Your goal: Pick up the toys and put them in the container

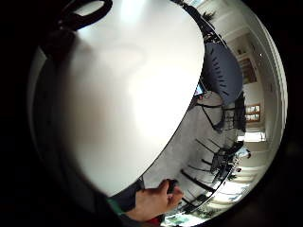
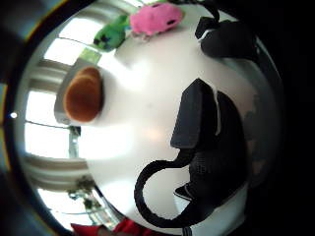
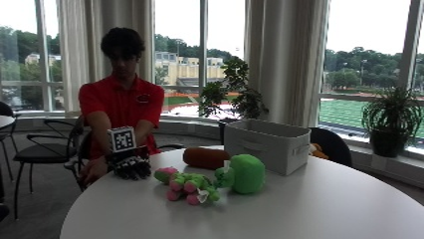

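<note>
The black-gloved right hand [image 3: 130, 167] is hovering low over the near edge of the round white table [image 3: 318, 209], fingers hanging down and relaxed, holding nothing; the thumb side palm view is showing only bare tabletop under the palm. The bare left hand [image 3: 91, 174] is sitting off the table edge, and whether it is holding anything I cannot tell.

So the first pickup looks not yet begun. Three toys are waiting: a pink-and-green plush creature [image 3: 187, 186] lying closest to the glove, a rounded green plush [image 3: 244, 173] just beside it, and a brown sausage-shaped plush [image 3: 206, 158] behind them, lying across the table with its far end almost touching the grey fabric container [image 3: 268, 144].

Next, I'd judge, the hand is needing to reach forward to the pink-and-green one. Its long axis is running roughly crosswise, one end pointing toward the glove; the fingers would be best closing across its middle.
</note>
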Demonstrator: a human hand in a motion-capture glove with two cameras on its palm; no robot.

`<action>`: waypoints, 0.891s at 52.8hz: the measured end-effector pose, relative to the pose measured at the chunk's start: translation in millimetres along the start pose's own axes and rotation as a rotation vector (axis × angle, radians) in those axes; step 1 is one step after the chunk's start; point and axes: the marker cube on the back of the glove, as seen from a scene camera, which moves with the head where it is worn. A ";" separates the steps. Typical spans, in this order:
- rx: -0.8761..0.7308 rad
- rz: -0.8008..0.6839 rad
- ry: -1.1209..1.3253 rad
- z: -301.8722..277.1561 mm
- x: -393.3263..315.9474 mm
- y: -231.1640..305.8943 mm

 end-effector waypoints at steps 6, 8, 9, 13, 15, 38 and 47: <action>-0.024 0.028 -0.008 -0.9 -1.8 2.2; -0.029 0.048 -0.014 -0.8 -3.6 4.6; -0.033 0.053 -0.016 -0.8 -4.0 5.1; -0.034 0.030 -0.008 -1.6 -1.6 1.6; -0.023 0.013 -0.003 -1.3 -0.3 0.0; -0.143 0.041 -0.185 -17.8 -4.7 5.9; -0.032 0.099 -0.199 -75.3 -30.9 -21.2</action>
